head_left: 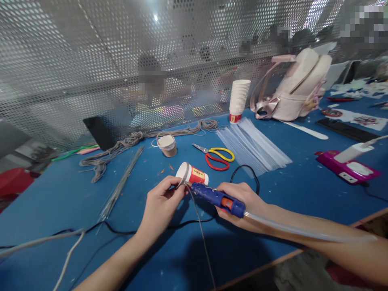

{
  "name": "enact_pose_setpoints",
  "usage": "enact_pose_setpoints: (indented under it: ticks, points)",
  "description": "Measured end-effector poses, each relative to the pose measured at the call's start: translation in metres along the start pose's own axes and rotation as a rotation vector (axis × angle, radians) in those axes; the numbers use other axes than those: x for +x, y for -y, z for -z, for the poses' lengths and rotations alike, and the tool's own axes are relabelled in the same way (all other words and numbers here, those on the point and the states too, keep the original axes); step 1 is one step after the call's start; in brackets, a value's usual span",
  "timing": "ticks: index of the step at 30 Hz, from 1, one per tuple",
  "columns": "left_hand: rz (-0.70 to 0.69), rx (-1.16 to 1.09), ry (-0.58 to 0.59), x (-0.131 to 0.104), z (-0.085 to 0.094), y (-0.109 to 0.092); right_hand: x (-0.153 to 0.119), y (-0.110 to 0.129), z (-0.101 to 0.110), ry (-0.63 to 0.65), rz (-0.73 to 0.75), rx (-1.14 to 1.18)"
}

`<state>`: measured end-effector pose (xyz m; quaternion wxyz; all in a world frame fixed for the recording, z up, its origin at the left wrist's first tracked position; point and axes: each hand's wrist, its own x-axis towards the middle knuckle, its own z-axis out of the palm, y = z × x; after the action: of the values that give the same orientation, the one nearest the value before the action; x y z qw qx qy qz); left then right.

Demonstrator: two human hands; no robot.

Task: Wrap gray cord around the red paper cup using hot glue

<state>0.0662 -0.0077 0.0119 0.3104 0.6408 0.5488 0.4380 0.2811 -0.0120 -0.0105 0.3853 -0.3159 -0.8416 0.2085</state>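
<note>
My left hand (164, 203) pinches a paper cup (198, 176) by its rim end; the cup lies on its side, white with a red band. Grey cord (202, 232) wraps round the cup near the rim, and its loose end trails down toward the table's front edge. My right hand (239, 202) is closed round a blue glue gun (209, 194), whose nozzle meets the cord beside my left fingertips. A clear glue stick (281, 226) sticks out of the gun's back, over my right forearm.
Red and yellow scissors (216, 155), a small cord-wrapped cup (167, 146) and clear glue sticks (254, 147) lie beyond my hands. Farther back are stacked cups (239, 97), a pink backpack (291, 89) and grey cord bundles (121, 147). A black cable (121, 232) crosses the blue table (36, 194); a purple power strip (347, 167) sits right.
</note>
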Motion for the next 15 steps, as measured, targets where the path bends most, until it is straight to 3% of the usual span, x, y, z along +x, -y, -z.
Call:
enact_pose_setpoints:
  ticks: [11,15]
  points:
    - [-0.026,0.047,0.002,-0.0006,-0.0006,0.0006,-0.0005,-0.0036,-0.0009,-0.006,-0.002,-0.009]
    - [-0.037,0.036,0.003,-0.0009,-0.0006,-0.0005,-0.0008,-0.0038,-0.0009,-0.018,0.064,-0.022]
